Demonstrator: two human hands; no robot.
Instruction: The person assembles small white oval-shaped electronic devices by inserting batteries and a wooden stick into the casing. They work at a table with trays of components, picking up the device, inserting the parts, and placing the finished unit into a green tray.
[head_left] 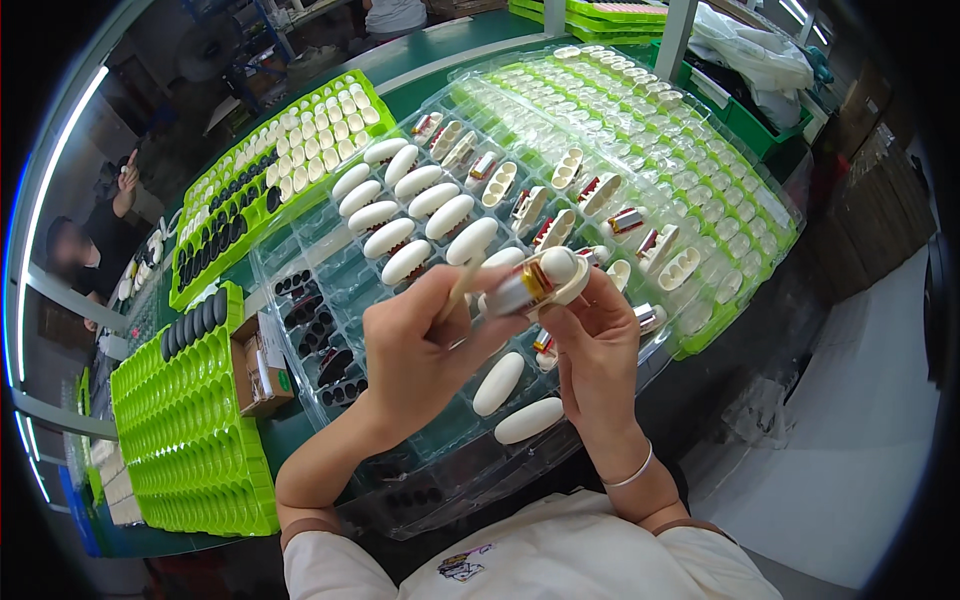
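Observation:
In front of me, my right hand [598, 350] grips a cream-white oval shell [568, 284] between thumb and fingers. A silver cylinder with yellow film [520, 287] is at the shell's left side, blurred; whether it is seated inside I cannot tell. My left hand [420, 345] is closed around a thin beige stick [462, 290], its fingers close to the cylinder. Below the hands lie two smooth white oval pieces [498, 384]. Under and beyond them is a clear compartment tray [340, 245] with white ovals and open shells [500, 184], some containing silver and red parts.
Green trays of white and black shells [325, 135] stand at the back left. A green moulded tray [195, 440] and small cardboard box [262, 365] are at left. Clear-covered green trays [735, 225] lie at right. Another person [85, 250] is at far left.

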